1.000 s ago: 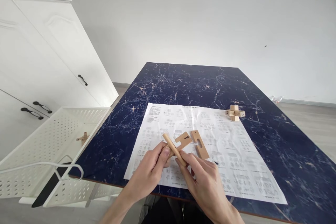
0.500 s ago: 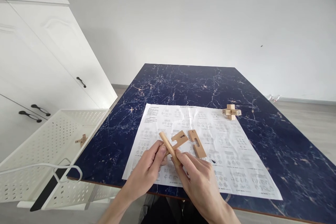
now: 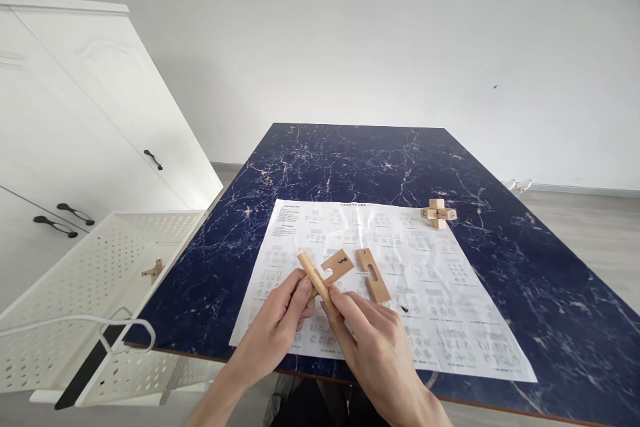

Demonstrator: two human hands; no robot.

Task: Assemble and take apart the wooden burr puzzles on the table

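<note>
Both hands hold a pair of crossed wooden puzzle pieces over the printed sheet (image 3: pixel 275 260). One piece (image 3: pixel 311 271) is seen nearly edge-on and slants from upper left down to my right hand (image 3: pixel 375 333). A notched puzzle piece marked 3 (image 3: pixel 341 264) sticks out past it to the upper right. My left hand (image 3: pixel 280 317) is closed at the left of the crossing, thumb on top; its fingertips are partly hidden. My right hand pinches the slanting piece's lower end. Just to the right, a slotted puzzle piece marked 1 (image 3: pixel 381 290) lies flat on the sheet.
A cross-shaped wooden puzzle (image 3: pixel 437 213) stands at the sheet's upper right corner on the blue marbled table (image 3: pixel 340 160). Left of the table is a white perforated basket (image 3: pixel 47 340) with a small wooden cross (image 3: pixel 154 271) inside. Behind it stands a white cabinet (image 3: pixel 90 107).
The view has shifted slightly. Both hands keep hold of the crossed pieces, with almost no change in their pose. The piece marked 1 lies as before.
</note>
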